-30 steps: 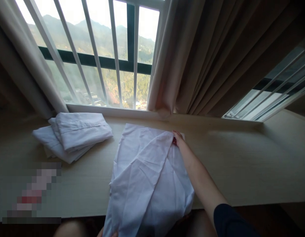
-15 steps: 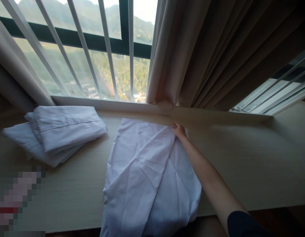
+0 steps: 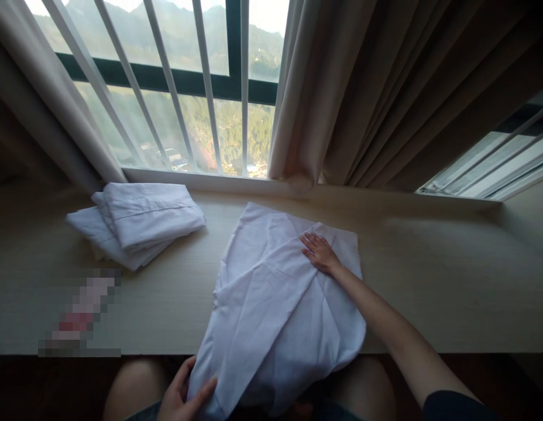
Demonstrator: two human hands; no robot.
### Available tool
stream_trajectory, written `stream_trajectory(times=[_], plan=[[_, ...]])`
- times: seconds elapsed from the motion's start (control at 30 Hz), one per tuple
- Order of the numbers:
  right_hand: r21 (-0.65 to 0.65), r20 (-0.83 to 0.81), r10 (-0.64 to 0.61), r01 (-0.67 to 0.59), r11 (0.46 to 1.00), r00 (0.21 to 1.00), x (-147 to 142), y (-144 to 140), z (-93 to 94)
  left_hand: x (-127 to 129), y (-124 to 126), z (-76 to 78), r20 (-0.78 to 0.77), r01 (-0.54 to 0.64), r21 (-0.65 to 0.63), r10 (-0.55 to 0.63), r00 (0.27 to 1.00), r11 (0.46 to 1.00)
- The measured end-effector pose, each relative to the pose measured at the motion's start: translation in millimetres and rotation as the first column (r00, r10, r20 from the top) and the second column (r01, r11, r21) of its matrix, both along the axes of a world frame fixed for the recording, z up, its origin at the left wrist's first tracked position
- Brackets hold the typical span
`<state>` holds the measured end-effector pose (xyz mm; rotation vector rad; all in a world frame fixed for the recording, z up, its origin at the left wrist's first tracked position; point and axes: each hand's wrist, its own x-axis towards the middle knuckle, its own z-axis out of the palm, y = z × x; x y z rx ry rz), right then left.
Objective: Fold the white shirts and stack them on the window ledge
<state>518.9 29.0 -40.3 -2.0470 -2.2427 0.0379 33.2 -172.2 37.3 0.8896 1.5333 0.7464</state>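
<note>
Right hand (image 3: 319, 254) flat and released on my white cloth (image 3: 280, 304).
Left hand (image 3: 184, 393) grasps its near hanging edge, off the wooden ledge (image 3: 429, 280).

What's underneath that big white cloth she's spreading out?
The white cloth lies on the wooden ledge, its near end hanging over the person's knees. Anything else beneath it is covered.

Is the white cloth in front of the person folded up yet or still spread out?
Still mostly spread: the white cloth lies loosely across the table, one flap folded over, its near end overhanging the edge.
</note>
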Motion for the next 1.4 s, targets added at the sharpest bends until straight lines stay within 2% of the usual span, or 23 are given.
stream_trajectory(times=[0.1, 0.17, 0.23, 0.27, 0.33, 0.37, 0.43, 0.5, 0.57, 0.6, 0.63, 0.67, 0.7, 0.73, 0.77, 0.8, 0.83, 0.93, 1.03, 1.13, 1.27, 1.4], plan=[[-0.011, 0.039, -0.167, 0.168, 0.986, 0.985, 17.8, -21.0, -0.8, 3.0, 32.4, 24.8, -0.066, 0.115, 0.085, -0.109, 0.992, 0.990], [-0.022, 0.053, -0.258, 0.259, 0.966, 0.965, 28.4, -35.4, 0.5, 5.0, 70.3, 47.0, -0.190, 0.226, 0.181, -0.192, 0.963, 0.957], [-0.046, 0.058, -0.283, 0.286, 0.957, 0.957, 38.0, -49.8, 3.0, 8.2, 119.5, 71.6, -0.390, 0.344, 0.299, -0.215, 0.895, 0.890], [-0.061, 0.057, -0.276, 0.279, 0.958, 0.959, 42.1, -57.1, 4.3, 11.0, 147.0, 83.9, -0.511, 0.395, 0.347, -0.182, 0.840, 0.851], [-0.079, 0.054, -0.268, 0.272, 0.959, 0.962, 47.2, -72.2, 6.1, 20.2, 203.2, 105.8, -0.703, 0.538, 0.357, -0.160, 0.693, 0.763], [-0.073, 0.055, -0.289, 0.293, 0.953, 0.956, 48.0, -80.1, 6.3, 27.0, 229.6, 114.4, -0.774, 0.624, 0.308, -0.193, 0.603, 0.718], [-0.027, 0.062, -0.399, 0.402, 0.915, 0.915, 46.0, -96.0, 5.2, 44.2, 272.8, 125.0, -0.898, 0.744, 0.146, -0.229, 0.377, 0.653], [0.028, 0.056, -0.548, 0.547, 0.836, 0.835, 41.1, -111.5, 2.8, 63.9, 296.5, 125.3, -0.940, 0.757, 0.065, -0.215, 0.265, 0.650], [0.065, 0.040, -0.659, 0.656, 0.752, 0.751, 36.8, -126.4, 0.8, 82.4, 297.5, 115.3, -0.968, 0.749, 0.048, -0.156, 0.199, 0.661], [0.076, 0.037, -0.690, 0.686, 0.724, 0.723, 35.7, -134.0, 0.4, 90.2, 290.1, 107.0, -0.978, 0.761, 0.062, -0.111, 0.174, 0.646], [0.085, 0.038, -0.705, 0.701, 0.708, 0.708, 35.5, -141.8, 0.3, 96.7, 278.6, 96.7, -0.985, 0.788, 0.090, -0.064, 0.161, 0.609], [0.092, 0.044, -0.710, 0.705, 0.703, 0.703, 36.2, -149.9, 0.6, 101.6, 263.9, 84.8, -0.986, 0.828, 0.127, -0.018, 0.163, 0.546], [0.096, 0.052, -0.706, 0.700, 0.707, 0.706, 37.8, -158.4, 1.0, 105.0, 247.2, 71.5, -0.984, 0.875, 0.162, 0.013, 0.175, 0.456], [0.098, 0.060, -0.697, 0.690, 0.717, 0.715, 40.2, -167.2, 1.3, 106.6, 229.8, 57.1, -0.981, 0.914, 0.186, 0.023, 0.190, 0.361], [0.103, 0.069, -0.682, 0.675, 0.731, 0.728, 43.2, -176.2, 1.3, 106.6, 212.8, 42.1, -0.980, 0.936, 0.195, 0.012, 0.201, 0.294], [0.112, 0.078, -0.663, 0.654, 0.748, 0.744, 46.8, -185.0, 0.8, 105.2, 197.1, 27.0, -0.980, 0.948, 0.183, -0.024, 0.196, 0.259], [0.122, 0.087, -0.644, 0.633, 0.764, 0.760, 50.6, -193.6, -0.2, 102.4, 183.5, 12.4, -0.981, 0.956, 0.157, -0.074, 0.180, 0.247], [0.118, 0.104, -0.584, 0.573, 0.811, 0.805, 62.0, -216.2, -5.3, 90.2, 158.6, -22.1, -0.975, 0.946, 0.121, -0.144, 0.170, 0.300], [0.066, 0.097, -0.534, 0.530, 0.846, 0.840, 69.8, -231.5, -7.4, 79.8, 152.9, -36.9, -0.973, 0.927, 0.155, -0.111, 0.204, 0.342], [0.103, 0.107, -0.499, 0.490, 0.866, 0.860, 71.3, -236.8, -2.0, 74.8, 153.2, -37.7, -0.970, 0.918, 0.177, -0.095, 0.223, 0.355], [0.184, 0.108, -0.421, 0.398, 0.899, 0.901, 63.3, -227.3, 5.3, 69.2, 150.0, -33.8, -0.971, 0.917, 0.176, -0.087, 0.221, 0.359], [0.161, 0.097, -0.309, 0.292, 0.943, 0.946, 50.8, -212.8, -1.5, 72.5, 150.9, -24.7, -0.974, 0.908, 0.179, -0.062, 0.218, 0.379]])
